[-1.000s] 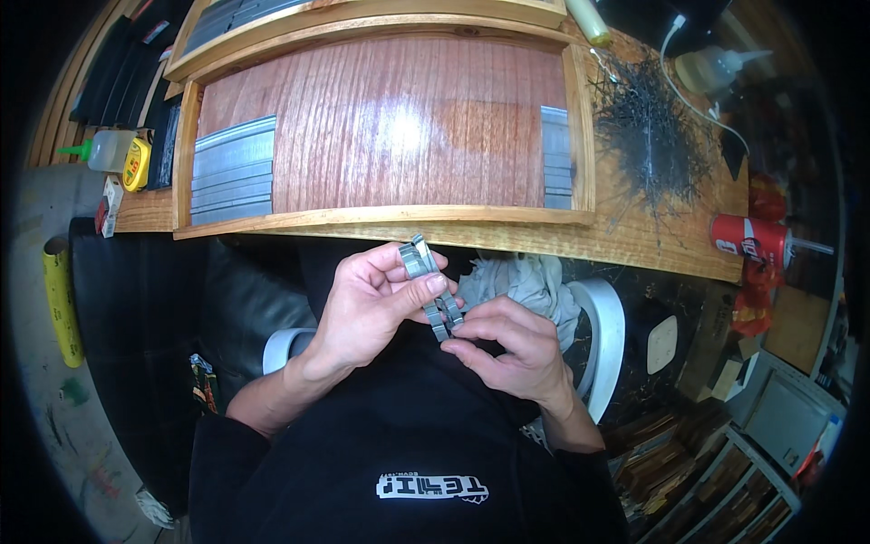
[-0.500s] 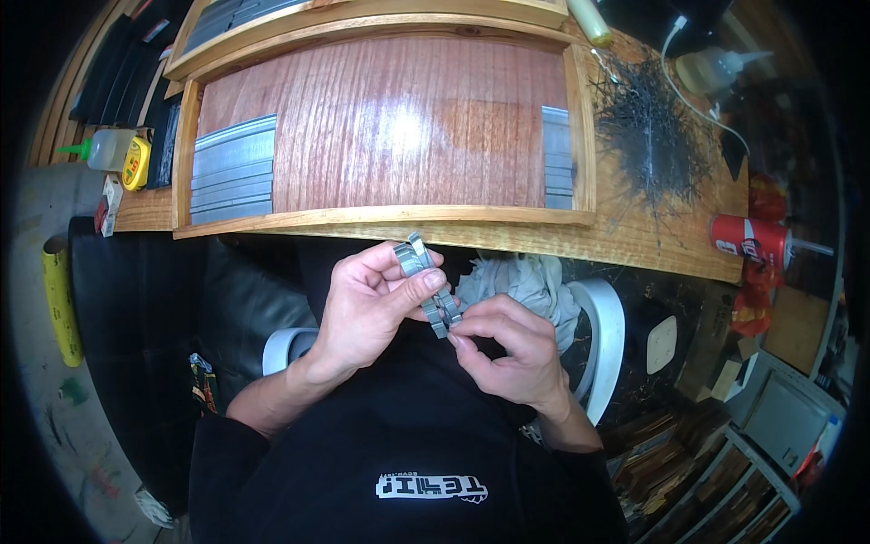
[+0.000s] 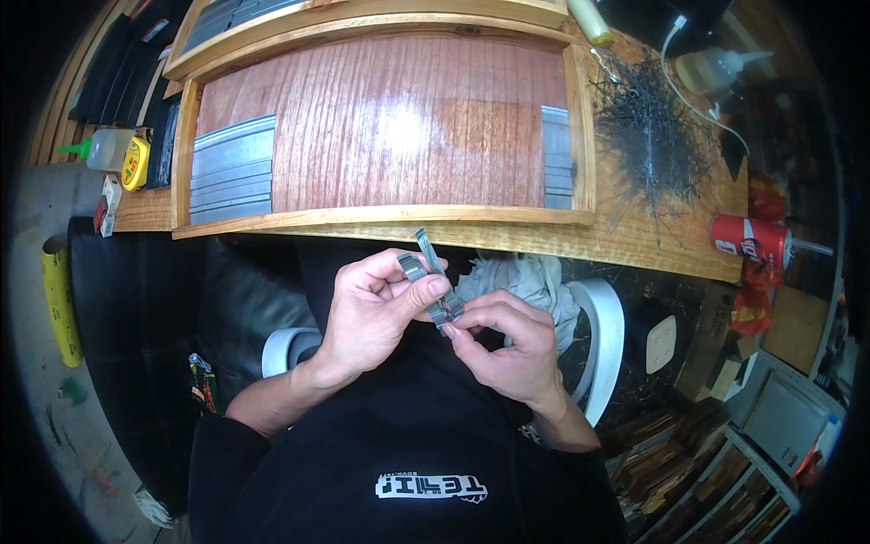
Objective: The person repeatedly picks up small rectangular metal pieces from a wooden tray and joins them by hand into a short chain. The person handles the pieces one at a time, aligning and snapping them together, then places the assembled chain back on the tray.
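Note:
Over my lap, in front of the table edge, my left hand (image 3: 372,304) is closed around a silver-grey metal link band (image 3: 431,258) that resembles a watch strap. My left thumb presses across its middle, and one straight length sticks up past the fingers. Thumb and forefinger of my right hand (image 3: 512,349) are pinched at the band's lower end, beside several small links. Whether a small part sits between those fingertips is hidden. Just beyond lies a wooden tray (image 3: 385,215) with stacked grey metal strips (image 3: 233,172) at its left and more strips (image 3: 557,159) at its right.
A heap of thin dark pins (image 3: 651,136) lies right of the tray, near a squeeze bottle (image 3: 716,68) and a white cable (image 3: 669,41). A red can (image 3: 750,238) with a straw stands at the table's right edge. A green-tipped bottle (image 3: 109,148) is at left.
The straight length of the band now stands up farther and more apart from the curled part. Both hands stay nearly in place, with the right fingers shifted slightly at the lower end.

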Motion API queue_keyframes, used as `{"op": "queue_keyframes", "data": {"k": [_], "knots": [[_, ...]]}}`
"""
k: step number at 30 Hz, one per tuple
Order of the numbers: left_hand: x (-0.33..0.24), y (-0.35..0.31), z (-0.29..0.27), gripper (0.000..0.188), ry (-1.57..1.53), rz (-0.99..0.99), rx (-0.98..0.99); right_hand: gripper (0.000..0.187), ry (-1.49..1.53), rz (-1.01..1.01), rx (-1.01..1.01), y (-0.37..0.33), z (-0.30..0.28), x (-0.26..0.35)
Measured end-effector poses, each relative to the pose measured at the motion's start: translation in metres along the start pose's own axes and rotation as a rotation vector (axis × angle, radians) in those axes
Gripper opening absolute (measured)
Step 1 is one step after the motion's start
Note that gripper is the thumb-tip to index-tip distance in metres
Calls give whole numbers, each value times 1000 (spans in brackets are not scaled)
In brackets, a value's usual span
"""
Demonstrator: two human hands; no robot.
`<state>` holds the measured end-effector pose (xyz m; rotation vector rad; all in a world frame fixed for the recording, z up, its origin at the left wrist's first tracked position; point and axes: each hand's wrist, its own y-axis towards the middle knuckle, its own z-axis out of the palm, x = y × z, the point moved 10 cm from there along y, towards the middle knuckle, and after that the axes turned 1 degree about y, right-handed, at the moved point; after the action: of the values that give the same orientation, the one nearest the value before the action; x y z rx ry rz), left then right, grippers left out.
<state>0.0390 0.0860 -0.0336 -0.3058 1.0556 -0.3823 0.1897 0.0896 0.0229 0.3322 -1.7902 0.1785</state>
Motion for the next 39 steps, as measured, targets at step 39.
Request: {"op": "queue_keyframes", "data": {"k": [39], "knots": [[12, -3, -7, 11, -122, 37, -96, 16, -15, 63, -32, 0, -3, -4]]}}
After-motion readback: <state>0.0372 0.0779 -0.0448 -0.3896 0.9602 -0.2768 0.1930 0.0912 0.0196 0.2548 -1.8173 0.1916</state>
